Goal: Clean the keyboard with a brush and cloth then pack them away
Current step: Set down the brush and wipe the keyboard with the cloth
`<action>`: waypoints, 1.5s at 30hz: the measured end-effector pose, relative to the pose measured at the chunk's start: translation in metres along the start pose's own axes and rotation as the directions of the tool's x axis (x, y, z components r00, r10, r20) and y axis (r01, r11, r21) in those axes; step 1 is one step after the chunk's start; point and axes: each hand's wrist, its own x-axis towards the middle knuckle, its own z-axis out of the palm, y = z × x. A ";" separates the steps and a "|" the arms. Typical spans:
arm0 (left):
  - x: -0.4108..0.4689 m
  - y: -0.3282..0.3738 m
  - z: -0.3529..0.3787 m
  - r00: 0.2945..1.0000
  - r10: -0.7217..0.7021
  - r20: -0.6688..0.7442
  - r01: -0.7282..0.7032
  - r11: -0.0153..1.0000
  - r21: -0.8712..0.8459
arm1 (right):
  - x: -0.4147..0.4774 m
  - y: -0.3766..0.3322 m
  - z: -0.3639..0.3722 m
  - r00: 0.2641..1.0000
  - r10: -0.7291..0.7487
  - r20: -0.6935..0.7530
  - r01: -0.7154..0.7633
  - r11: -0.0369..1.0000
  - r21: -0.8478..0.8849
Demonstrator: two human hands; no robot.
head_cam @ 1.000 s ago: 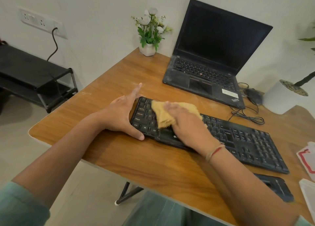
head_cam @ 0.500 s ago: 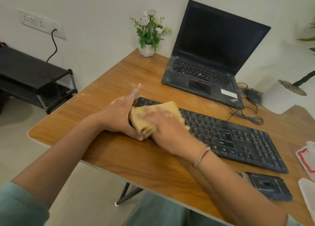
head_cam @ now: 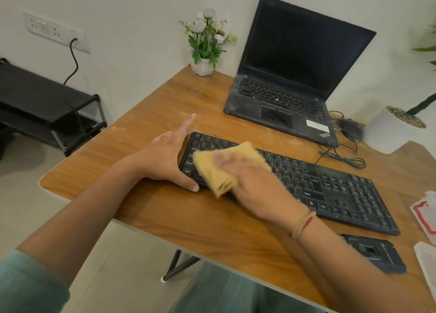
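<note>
A black keyboard [head_cam: 330,190] lies slantwise on the wooden desk [head_cam: 146,161]. My left hand [head_cam: 165,161] braces its left end, thumb along the front edge and index finger stretched out past the far corner. My right hand [head_cam: 257,185] presses a folded yellow cloth [head_cam: 212,168] flat onto the left half of the keys; its fingers lie straight over the cloth and are blurred, and the thumb is hidden. A black brush [head_cam: 375,253] lies on the desk in front of the keyboard's right end, partly behind my right forearm.
An open black laptop [head_cam: 290,81] stands behind the keyboard, with a small flower pot [head_cam: 204,66] to its left. A white planter [head_cam: 389,133], a mouse [head_cam: 349,126] and cable sit at the back right. White packaging [head_cam: 427,213] lies at the right edge. A black rack [head_cam: 47,107] stands left.
My right hand swept the cloth left to the keyboard's end, then back a little to the right. My left hand has stayed on the left end.
</note>
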 end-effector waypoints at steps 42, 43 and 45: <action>-0.002 0.004 0.000 1.000 -0.024 -0.019 0.024 1.000 0.002 | -0.027 -0.002 0.001 0.998 -0.016 0.066 0.011 0.998 0.068; -0.002 0.004 0.000 1.000 -0.020 -0.020 0.020 1.000 0.004 | -0.032 -0.003 0.001 0.996 -0.048 0.076 0.043 0.996 0.074; -0.001 0.004 0.000 1.000 -0.020 -0.016 0.020 1.000 0.006 | -0.032 0.017 -0.003 0.998 0.028 0.049 -0.030 0.999 0.039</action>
